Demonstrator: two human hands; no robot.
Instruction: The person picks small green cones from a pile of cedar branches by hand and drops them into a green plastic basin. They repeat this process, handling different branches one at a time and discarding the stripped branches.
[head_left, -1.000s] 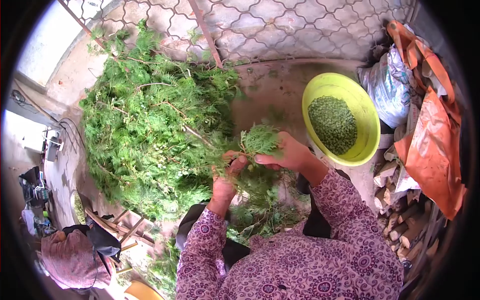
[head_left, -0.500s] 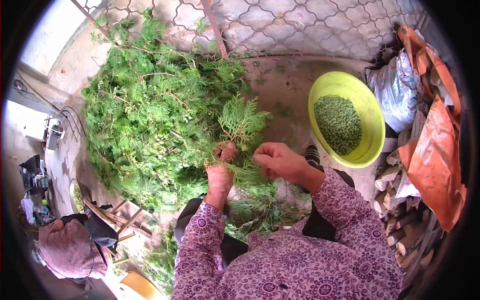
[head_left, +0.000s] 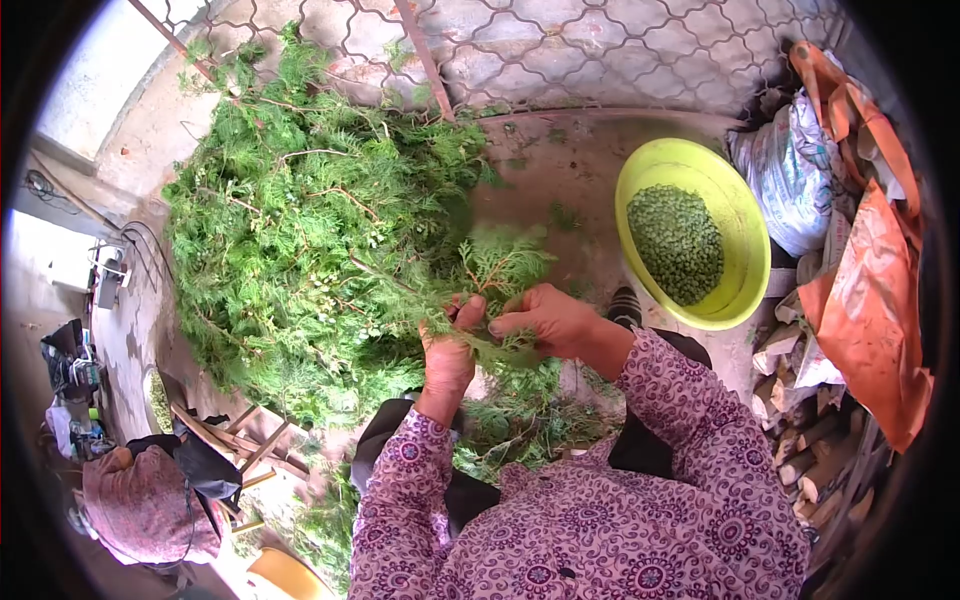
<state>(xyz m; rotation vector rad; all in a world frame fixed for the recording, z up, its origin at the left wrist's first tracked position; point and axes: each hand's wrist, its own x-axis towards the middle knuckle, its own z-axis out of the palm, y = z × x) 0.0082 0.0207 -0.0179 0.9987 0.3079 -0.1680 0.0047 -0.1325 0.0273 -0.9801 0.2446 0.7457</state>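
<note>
My left hand (head_left: 450, 350) is closed around the stem of a green conifer sprig (head_left: 497, 268), whose flat, feathery fronds fan out above the fingers and blur at the tip. Close beside it, my right hand (head_left: 553, 320) has thumb and fingers pinched together at the sprig's lower foliage. What sits between those fingertips is too small to make out. Under and beyond my left hand spreads a large heap of cut conifer branches (head_left: 290, 240). To the right stands a yellow-green basin (head_left: 740, 270), with many small green cones (head_left: 675, 245) inside.
A wire mesh fence (head_left: 600, 50) runs along the back. White sacks (head_left: 790, 180), an orange sheet (head_left: 870, 320) and stacked firewood (head_left: 825, 450) line the right side. Another person (head_left: 150, 500) sits at lower left near a yellow container (head_left: 290, 575). More cuttings (head_left: 520, 425) lie between my legs.
My right hand has moved left and in against the sprig, close to my left hand. The left hand and sprig have shifted slightly right and toward me.
</note>
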